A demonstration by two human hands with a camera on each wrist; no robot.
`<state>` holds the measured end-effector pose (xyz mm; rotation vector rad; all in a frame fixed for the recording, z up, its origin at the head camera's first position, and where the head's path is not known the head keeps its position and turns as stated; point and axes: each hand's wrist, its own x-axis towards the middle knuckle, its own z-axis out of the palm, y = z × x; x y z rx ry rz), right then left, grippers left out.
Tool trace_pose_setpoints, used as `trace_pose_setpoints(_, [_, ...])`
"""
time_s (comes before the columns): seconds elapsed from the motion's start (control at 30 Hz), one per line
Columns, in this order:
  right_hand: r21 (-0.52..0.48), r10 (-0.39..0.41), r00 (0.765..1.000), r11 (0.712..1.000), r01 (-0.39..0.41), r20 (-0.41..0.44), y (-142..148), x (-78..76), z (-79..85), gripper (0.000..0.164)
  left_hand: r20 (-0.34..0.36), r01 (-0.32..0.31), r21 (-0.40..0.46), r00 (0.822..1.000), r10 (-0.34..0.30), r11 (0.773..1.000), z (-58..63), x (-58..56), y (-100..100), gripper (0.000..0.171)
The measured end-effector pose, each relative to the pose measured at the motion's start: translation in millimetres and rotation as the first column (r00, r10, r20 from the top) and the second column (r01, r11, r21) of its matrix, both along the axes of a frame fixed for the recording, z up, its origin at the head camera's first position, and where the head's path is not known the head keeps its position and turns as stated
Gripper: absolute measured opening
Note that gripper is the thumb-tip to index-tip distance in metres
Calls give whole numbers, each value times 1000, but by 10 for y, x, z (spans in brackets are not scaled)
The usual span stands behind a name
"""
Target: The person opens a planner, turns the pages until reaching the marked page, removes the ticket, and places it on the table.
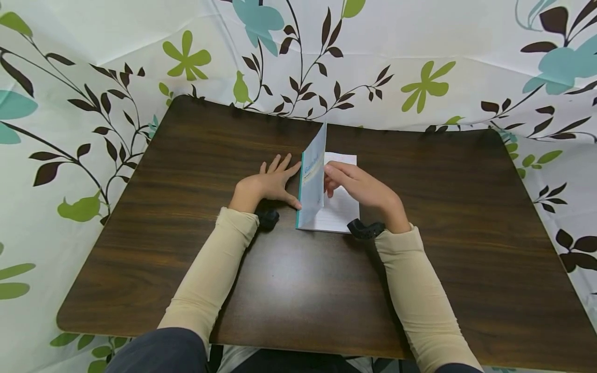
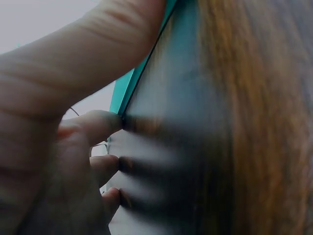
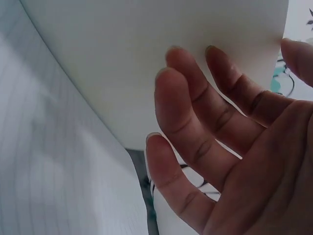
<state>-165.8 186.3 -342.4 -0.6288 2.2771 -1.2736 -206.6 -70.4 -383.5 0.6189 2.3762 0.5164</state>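
A notebook (image 1: 341, 212) with ruled white pages lies on the table, its light blue cover (image 1: 313, 173) standing nearly upright along the teal spine. My left hand (image 1: 270, 185) is spread on the tabletop to the left, thumb and forefinger at the spine (image 2: 122, 93). On the inner side of the cover is my right hand (image 1: 356, 187). In the right wrist view its loosely bent fingers (image 3: 173, 103) reach to the pale inside of the cover (image 3: 122, 58), and the thumb tip is right at the outer edge. Ruled lines show on the page (image 3: 58, 147) below.
The dark wood-grain table (image 1: 448, 269) extends on both sides of the notebook. Behind and beside it hangs a white cloth (image 1: 373, 31) printed with leaves, birds and flowers. Dark wrist devices (image 1: 366, 229) sit at the cuffs of the beige sleeves (image 1: 205, 274).
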Motion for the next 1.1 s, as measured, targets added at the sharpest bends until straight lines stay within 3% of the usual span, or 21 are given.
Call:
trace_pose_setpoints(0.3, [52,78,996,996,-75,-43,-222,52,-66,42,2,-14,19,1000,14,1000,30,-26,-19,119])
trace_pose_setpoints(0.47, [92,119,991,989,-113,-58,-333,83,-122,38,-25,-6,61,1000,7,998,52,-46,-68,102])
trace_pose_setpoints(0.63, [124,160,986,981,-153,-53,-398,106,-156,34,-22,-32,157,999,36,987,102,-75,-208,79])
trace_pose_setpoints(0.73, [144,166,985,977,-159,-43,-410,113,-159,33,-10,-94,197,995,98,976,191,-117,-378,69])
trace_pose_setpoints(0.87, [164,165,986,974,-158,-28,-422,118,-170,33,-69,-194,204,975,212,960,398,-105,-675,69])
trace_pose_setpoints(0.97, [177,177,984,969,-170,-24,-438,123,-190,34,-94,-257,226,954,283,940,567,-12,-833,77])
trace_pose_setpoints(1.1, [195,188,982,964,-180,-23,-446,133,-213,35,-53,-256,242,959,277,936,706,151,-835,90])
